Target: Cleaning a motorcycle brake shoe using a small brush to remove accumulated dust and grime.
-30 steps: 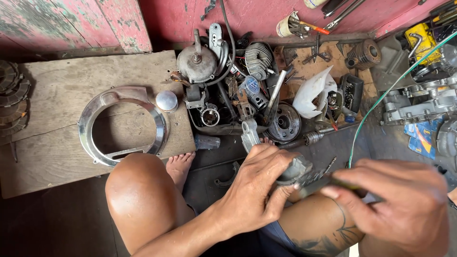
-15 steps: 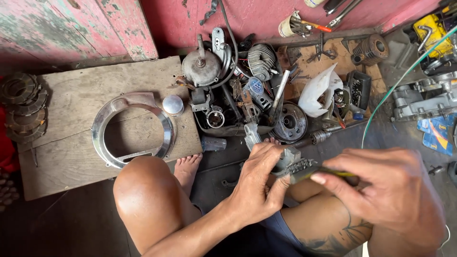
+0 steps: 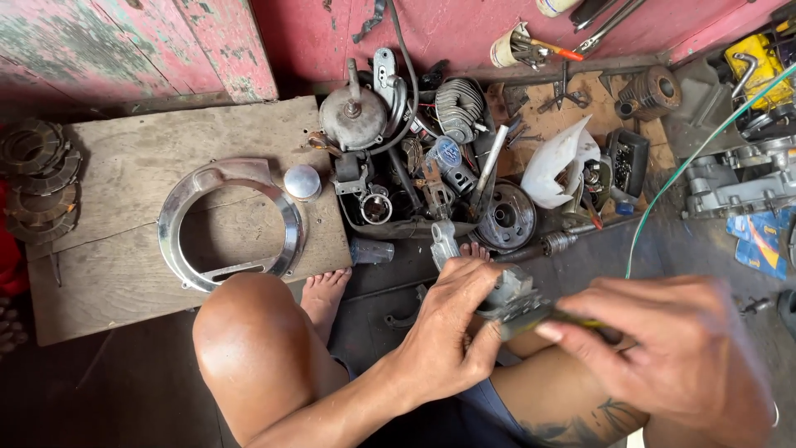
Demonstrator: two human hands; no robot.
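Metal part (image 3: 512,300) in left-hand grip (image 3: 452,332)

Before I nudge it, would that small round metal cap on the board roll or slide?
The cap sits flat on the rough wooden board, so it would probably slide, not roll. It looks shiny, perhaps slippery to pinch. The ring beside it might block it.

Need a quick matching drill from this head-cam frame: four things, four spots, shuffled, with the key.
Things:
1. chrome ring cover
2. small grey metal part
3. white plastic piece
4. stack of toothed discs

Places:
A. far left edge, beside the board
B. held in the left hand, with the right hand bringing a tool to it
C. flat on the wooden board
D. among the engine parts near the red wall

Pairs: 1-C, 2-B, 3-D, 4-A
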